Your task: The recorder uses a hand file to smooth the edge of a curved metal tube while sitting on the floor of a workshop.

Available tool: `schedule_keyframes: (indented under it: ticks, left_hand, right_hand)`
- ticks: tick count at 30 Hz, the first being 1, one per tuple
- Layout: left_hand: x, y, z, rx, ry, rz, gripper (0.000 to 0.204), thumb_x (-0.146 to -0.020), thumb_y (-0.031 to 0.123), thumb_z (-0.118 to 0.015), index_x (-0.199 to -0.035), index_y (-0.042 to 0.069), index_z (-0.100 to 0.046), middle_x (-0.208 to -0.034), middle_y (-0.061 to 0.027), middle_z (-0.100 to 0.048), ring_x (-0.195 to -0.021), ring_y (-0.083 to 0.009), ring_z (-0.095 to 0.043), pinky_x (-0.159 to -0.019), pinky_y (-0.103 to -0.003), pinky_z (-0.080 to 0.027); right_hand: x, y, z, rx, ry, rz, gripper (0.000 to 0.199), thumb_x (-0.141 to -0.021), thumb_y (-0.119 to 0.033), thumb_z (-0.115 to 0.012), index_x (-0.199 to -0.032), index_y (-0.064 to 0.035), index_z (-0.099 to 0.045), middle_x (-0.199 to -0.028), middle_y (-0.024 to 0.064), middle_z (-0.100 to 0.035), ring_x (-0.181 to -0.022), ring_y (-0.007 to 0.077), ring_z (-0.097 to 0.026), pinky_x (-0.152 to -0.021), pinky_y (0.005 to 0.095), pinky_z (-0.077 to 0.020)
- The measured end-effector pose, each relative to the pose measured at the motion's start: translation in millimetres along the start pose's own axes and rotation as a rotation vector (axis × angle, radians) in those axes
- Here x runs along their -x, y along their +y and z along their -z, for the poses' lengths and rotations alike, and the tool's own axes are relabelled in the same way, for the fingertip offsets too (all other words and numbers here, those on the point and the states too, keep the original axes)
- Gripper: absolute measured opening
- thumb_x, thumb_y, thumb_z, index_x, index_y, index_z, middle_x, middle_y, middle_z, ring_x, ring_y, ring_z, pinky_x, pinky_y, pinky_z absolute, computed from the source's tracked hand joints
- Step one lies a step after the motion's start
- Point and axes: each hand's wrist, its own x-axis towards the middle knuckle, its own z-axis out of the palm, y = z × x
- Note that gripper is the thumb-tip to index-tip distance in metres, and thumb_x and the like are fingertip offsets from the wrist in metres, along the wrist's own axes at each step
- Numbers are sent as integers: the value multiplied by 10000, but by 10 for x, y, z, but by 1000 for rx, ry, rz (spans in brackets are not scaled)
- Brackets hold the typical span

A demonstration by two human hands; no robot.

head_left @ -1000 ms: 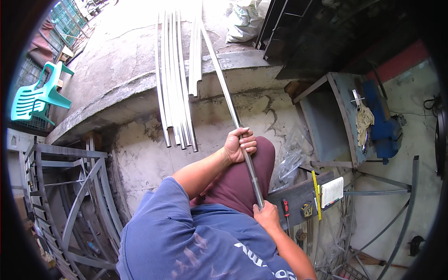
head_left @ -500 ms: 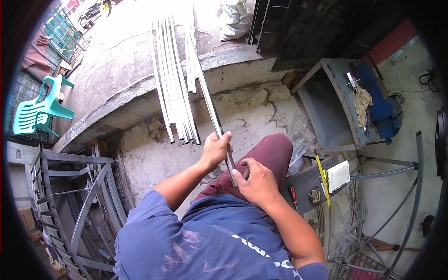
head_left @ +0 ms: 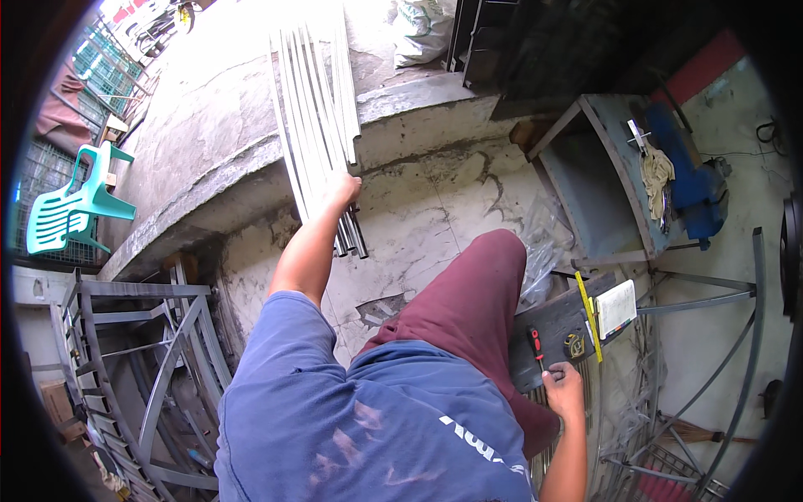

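Clock is centred on the view. Nearest, 4 o'clock: right hand (head_left: 563,386), fingers curled at the tip end of the screwdriver (head_left: 537,345) shaft. Can't tell if pinched or only touching. Screwdriver lies on the dark counter (head_left: 556,318), also 4 o'clock; tape measure (head_left: 574,345) just beside it, then yellow ruler (head_left: 589,316) and open notepad (head_left: 617,308) at 3-4.

Left hand (head_left: 341,192), 10-11: fist clenched round metal tubes (head_left: 311,125), cut ends sticking out below it. Count in the grip can't be told. Tubes run up toward 11, over the concrete ledge (head_left: 393,99).

Containers: open-sided blue-grey box (head_left: 585,197) at 2, inside shadowed; beige cloth (head_left: 657,171) on its outer panel. Farther off, white sack (head_left: 422,33) at 12, contents hidden. Green plastic chair (head_left: 99,201) at 9-10.
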Motion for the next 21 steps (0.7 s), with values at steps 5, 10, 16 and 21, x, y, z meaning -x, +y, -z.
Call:
schedule_keyframes:
  ticks: [5,10,16,21]
  left_hand:
    - [-253,-39,-64,-373,-103,-14,433,-937,362,-651,-1219,46,-744,-1315,-168,-706,-1230,-322,-677,-1003,-436,-547]
    - [-335,-57,-153,-472,-80,-61,434,-937,383,-636,-1218,74,-752,-1287,-143,-725,-1209,-314,-691,-983,-432,-557]
    - [-409,-444,-34,-583,-50,33,395,-892,298,-658,-1219,103,-762,-1263,-114,-741,-1184,-271,-710,-949,-398,-573]
    - [-315,-211,-72,-649,-120,-97,367,-892,262,-665,-1202,95,-768,-1250,-111,-746,-1177,-257,-714,-948,-398,-580]
  right_hand:
    - [160,301,-52,-24,109,-33,257,-863,-136,-766,-1035,38,-685,-723,88,-679,-644,179,-641,-627,340,-513]
    - [347,646,-75,3,114,-130,263,-852,-136,-774,-1022,42,-680,-730,126,-684,-655,218,-661,-644,370,-524]
    - [620,922,-25,204,142,-225,288,-842,-138,-775,-1039,46,-674,-804,216,-705,-779,390,-704,-765,467,-546]
    - [885,1253,-168,414,255,-437,288,-865,-190,-781,-988,38,-655,-876,246,-726,-884,445,-724,-788,507,-552]
